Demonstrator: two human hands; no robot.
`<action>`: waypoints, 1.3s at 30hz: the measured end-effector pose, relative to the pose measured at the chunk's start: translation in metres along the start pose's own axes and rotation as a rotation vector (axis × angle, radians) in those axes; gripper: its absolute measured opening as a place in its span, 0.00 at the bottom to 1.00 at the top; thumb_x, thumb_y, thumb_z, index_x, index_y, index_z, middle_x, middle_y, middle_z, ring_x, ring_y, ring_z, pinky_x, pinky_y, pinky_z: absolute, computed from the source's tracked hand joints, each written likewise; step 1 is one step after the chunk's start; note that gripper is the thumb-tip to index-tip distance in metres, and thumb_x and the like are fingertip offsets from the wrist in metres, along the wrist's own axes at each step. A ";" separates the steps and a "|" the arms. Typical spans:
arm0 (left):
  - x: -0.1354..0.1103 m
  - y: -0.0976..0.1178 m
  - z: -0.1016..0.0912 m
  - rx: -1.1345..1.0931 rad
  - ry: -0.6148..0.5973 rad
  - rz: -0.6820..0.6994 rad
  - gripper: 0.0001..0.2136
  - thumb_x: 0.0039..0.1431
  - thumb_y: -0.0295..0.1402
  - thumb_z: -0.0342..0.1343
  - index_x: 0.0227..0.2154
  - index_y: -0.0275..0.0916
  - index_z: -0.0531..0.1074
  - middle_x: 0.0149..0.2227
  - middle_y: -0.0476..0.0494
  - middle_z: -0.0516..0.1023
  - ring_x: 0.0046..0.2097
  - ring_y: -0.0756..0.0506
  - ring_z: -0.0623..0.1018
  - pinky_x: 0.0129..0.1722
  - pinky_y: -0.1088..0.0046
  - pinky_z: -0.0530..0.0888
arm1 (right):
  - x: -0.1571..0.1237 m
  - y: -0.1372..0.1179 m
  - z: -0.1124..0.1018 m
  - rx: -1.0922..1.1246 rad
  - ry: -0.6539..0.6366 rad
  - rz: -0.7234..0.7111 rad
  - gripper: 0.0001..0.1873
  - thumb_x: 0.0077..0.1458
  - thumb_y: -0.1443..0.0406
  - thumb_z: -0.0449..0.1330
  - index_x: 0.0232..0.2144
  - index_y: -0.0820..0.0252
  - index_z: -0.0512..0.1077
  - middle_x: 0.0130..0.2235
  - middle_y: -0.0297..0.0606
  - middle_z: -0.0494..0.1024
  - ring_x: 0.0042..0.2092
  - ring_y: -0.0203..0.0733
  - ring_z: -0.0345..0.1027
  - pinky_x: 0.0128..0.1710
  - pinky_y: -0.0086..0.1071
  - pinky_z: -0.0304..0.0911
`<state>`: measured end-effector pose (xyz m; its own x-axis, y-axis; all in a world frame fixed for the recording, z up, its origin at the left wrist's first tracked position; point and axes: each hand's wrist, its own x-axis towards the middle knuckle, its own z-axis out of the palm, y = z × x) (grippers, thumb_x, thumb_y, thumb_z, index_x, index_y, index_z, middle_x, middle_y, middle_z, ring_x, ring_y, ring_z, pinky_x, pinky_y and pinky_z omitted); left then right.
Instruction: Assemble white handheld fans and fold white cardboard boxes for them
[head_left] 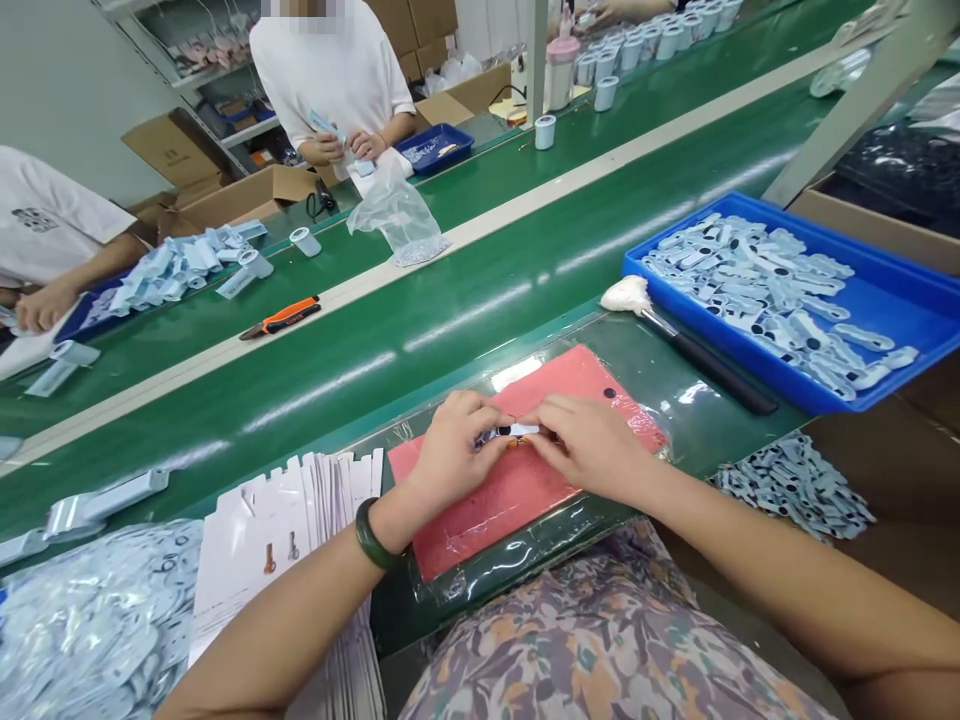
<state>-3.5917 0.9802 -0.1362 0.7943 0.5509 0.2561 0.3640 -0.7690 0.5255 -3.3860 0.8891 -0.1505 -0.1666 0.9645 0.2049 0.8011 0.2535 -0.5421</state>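
Note:
Over a pink sheet under clear plastic, I hold a small light-blue plastic piece with a black spot between both hands. My left hand, with a dark green bangle on its wrist, pinches the piece's left end. The fingers of my right hand close on its right end. My fingertips hide much of the piece, so its full shape does not show. A black dot lies on the upper right of the pink sheet.
Right of me sit a blue tray of similar pieces and a black-handled brush. Left are folded paper sheets and a heap of pale-blue parts. Orange-handled pliers and a plastic bag lie beyond. Two people work across the green belt.

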 end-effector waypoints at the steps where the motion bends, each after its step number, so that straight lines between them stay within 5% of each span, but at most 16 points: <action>1: 0.000 0.002 0.001 -0.001 0.008 -0.036 0.04 0.65 0.32 0.61 0.40 0.44 0.79 0.41 0.44 0.80 0.46 0.41 0.77 0.48 0.60 0.75 | -0.002 0.000 0.001 0.011 0.013 0.008 0.14 0.67 0.63 0.53 0.43 0.58 0.78 0.36 0.42 0.78 0.38 0.44 0.71 0.39 0.37 0.65; 7: 0.000 0.006 0.005 -0.024 0.013 -0.121 0.07 0.60 0.25 0.64 0.38 0.44 0.81 0.39 0.45 0.79 0.44 0.43 0.79 0.45 0.63 0.78 | 0.000 0.011 0.015 0.378 0.099 0.164 0.09 0.65 0.62 0.58 0.39 0.56 0.79 0.45 0.42 0.79 0.46 0.44 0.75 0.46 0.39 0.71; 10: -0.004 0.010 0.005 0.019 0.027 -0.067 0.05 0.60 0.27 0.65 0.37 0.43 0.80 0.42 0.44 0.80 0.47 0.41 0.79 0.48 0.59 0.78 | 0.001 0.018 0.016 0.504 -0.001 0.223 0.16 0.63 0.63 0.61 0.52 0.58 0.75 0.52 0.45 0.79 0.51 0.45 0.75 0.52 0.42 0.72; 12: -0.011 0.014 0.004 0.039 0.027 -0.042 0.05 0.61 0.29 0.65 0.39 0.43 0.79 0.45 0.43 0.81 0.50 0.40 0.79 0.50 0.56 0.78 | -0.001 0.017 0.011 0.431 -0.100 0.177 0.23 0.63 0.62 0.62 0.59 0.56 0.72 0.57 0.47 0.77 0.55 0.49 0.73 0.57 0.48 0.69; 17: -0.026 0.029 0.010 0.103 -0.016 -0.055 0.12 0.60 0.26 0.64 0.46 0.42 0.77 0.46 0.42 0.83 0.50 0.38 0.80 0.55 0.51 0.77 | -0.009 0.006 0.006 0.255 -0.247 0.040 0.20 0.67 0.62 0.59 0.59 0.53 0.74 0.53 0.45 0.79 0.56 0.53 0.70 0.59 0.52 0.64; 34: -0.023 0.035 0.007 0.254 -0.037 0.016 0.08 0.63 0.26 0.57 0.43 0.40 0.76 0.44 0.40 0.83 0.50 0.37 0.79 0.50 0.54 0.78 | -0.012 -0.010 0.016 0.210 -0.192 0.078 0.20 0.67 0.66 0.56 0.59 0.56 0.73 0.52 0.47 0.78 0.54 0.54 0.67 0.56 0.51 0.60; 39: -0.007 0.008 -0.015 0.442 -0.150 0.172 0.13 0.61 0.26 0.55 0.47 0.44 0.76 0.42 0.42 0.83 0.45 0.37 0.81 0.46 0.54 0.78 | -0.015 0.017 -0.012 0.275 -0.040 0.019 0.27 0.66 0.62 0.60 0.66 0.56 0.67 0.65 0.46 0.70 0.64 0.51 0.62 0.64 0.48 0.59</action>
<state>-3.6020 0.9751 -0.1219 0.9104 0.3764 0.1717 0.3674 -0.9264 0.0830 -3.3629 0.8780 -0.1536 -0.1801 0.9701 0.1628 0.6192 0.2404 -0.7476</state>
